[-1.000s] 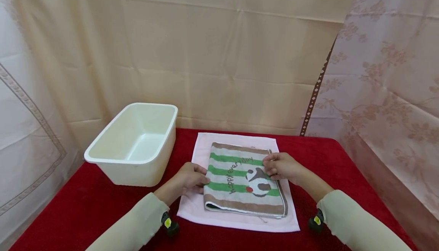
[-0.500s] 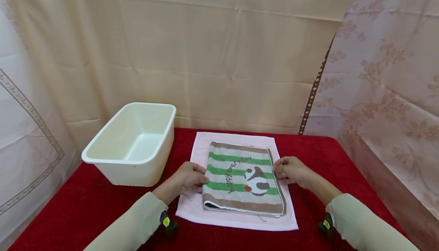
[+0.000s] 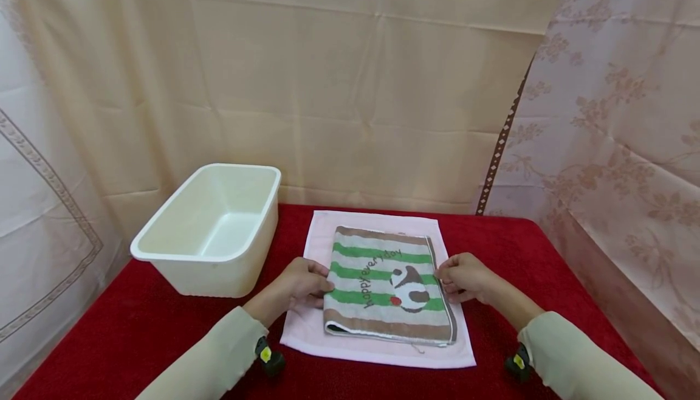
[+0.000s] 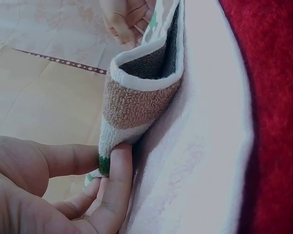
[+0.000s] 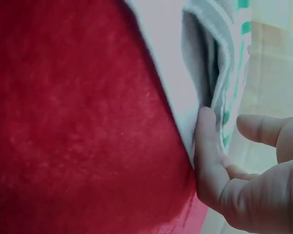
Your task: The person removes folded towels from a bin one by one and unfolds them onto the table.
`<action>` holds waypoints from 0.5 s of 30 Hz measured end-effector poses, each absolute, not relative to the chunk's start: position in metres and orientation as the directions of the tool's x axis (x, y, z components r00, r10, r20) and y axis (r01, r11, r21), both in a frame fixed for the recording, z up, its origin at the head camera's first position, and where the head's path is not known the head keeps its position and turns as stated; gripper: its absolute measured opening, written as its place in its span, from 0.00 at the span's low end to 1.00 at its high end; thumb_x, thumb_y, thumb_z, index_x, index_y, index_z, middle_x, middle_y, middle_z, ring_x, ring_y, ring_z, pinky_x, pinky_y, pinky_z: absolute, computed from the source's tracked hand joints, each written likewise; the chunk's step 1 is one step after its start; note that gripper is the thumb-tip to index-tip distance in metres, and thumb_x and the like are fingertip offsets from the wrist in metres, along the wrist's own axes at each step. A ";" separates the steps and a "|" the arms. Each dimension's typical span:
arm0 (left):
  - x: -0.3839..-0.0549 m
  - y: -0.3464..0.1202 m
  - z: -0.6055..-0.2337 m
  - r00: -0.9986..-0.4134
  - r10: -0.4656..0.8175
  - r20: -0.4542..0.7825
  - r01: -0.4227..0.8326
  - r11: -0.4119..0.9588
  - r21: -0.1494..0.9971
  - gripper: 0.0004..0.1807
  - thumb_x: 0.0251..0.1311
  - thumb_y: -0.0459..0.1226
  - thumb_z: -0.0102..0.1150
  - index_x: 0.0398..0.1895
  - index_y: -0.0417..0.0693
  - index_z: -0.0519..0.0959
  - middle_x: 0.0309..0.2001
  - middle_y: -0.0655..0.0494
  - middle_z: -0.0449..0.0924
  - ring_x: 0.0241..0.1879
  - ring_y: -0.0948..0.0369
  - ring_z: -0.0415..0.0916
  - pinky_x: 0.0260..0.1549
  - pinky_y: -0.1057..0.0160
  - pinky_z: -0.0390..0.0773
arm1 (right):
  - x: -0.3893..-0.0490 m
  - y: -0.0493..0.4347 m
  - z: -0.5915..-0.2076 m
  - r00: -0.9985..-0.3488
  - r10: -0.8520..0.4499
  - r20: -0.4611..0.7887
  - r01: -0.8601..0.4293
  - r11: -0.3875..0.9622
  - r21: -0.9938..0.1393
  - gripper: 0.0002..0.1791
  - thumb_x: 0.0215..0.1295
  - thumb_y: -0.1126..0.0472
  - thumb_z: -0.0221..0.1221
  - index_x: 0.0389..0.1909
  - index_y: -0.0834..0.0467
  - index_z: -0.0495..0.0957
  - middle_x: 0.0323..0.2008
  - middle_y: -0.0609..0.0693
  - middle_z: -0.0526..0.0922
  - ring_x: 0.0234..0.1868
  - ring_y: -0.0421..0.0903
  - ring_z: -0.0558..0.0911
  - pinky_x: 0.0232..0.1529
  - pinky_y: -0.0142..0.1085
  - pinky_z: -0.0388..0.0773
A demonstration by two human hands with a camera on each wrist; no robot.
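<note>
A folded towel (image 3: 383, 287) with green, white and brown stripes, a panda figure and "happy everyday" lettering lies on a pale pink towel (image 3: 377, 356). My left hand (image 3: 302, 284) pinches its folded left edge; in the left wrist view the thumb is on top and a finger (image 4: 118, 175) underneath. The fold bulges open toward the near end. At the right edge is my right hand (image 3: 469, 277). In the right wrist view one fingertip (image 5: 206, 117) meets the towel's layered edge, while the thumb (image 5: 259, 129) stands a little off its upper face.
A cream plastic basin (image 3: 219, 254) stands to the left, with nothing in it. Red cloth (image 3: 164, 339) covers the table. Beige curtain (image 3: 339, 84) hangs behind, and floral curtain (image 3: 618, 144) is on the right.
My right hand has moved right, off the towel's printed face to its right edge, and its fingers have shifted slightly there. The left hand keeps its pinch; the view has shifted slightly.
</note>
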State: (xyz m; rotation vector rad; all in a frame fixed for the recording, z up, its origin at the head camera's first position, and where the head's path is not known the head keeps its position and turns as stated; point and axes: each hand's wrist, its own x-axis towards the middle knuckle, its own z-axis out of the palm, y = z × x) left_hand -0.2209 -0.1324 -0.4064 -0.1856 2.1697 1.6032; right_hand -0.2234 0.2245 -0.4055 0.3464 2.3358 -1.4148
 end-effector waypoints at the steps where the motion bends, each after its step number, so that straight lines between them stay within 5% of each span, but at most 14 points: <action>1: -0.221 -0.132 -0.407 -0.896 0.146 -0.419 -0.357 0.321 0.877 0.14 0.60 0.27 0.68 0.48 0.35 0.79 0.40 0.42 0.83 0.32 0.55 0.85 0.32 0.55 0.88 | -0.223 0.224 -0.405 -0.892 0.014 -0.452 0.405 0.467 -0.786 0.15 0.71 0.61 0.61 0.50 0.68 0.73 0.38 0.59 0.77 0.36 0.51 0.81 0.35 0.46 0.87; 8: -0.221 -0.133 -0.409 -0.894 0.156 -0.421 -0.360 0.312 0.879 0.14 0.60 0.26 0.68 0.48 0.34 0.79 0.41 0.42 0.84 0.33 0.55 0.85 0.33 0.54 0.88 | -0.216 0.220 -0.406 -0.866 -0.099 -0.490 0.431 0.347 -0.833 0.18 0.72 0.61 0.60 0.54 0.69 0.70 0.41 0.61 0.82 0.38 0.51 0.86 0.41 0.48 0.87; 15: -0.222 -0.132 -0.407 -0.892 0.155 -0.424 -0.363 0.312 0.878 0.15 0.60 0.26 0.68 0.49 0.34 0.78 0.41 0.42 0.83 0.33 0.55 0.85 0.33 0.54 0.88 | -0.212 0.220 -0.408 -0.849 -0.188 -0.493 0.453 0.219 -0.864 0.16 0.75 0.63 0.55 0.54 0.71 0.78 0.41 0.58 0.88 0.42 0.51 0.87 0.45 0.46 0.86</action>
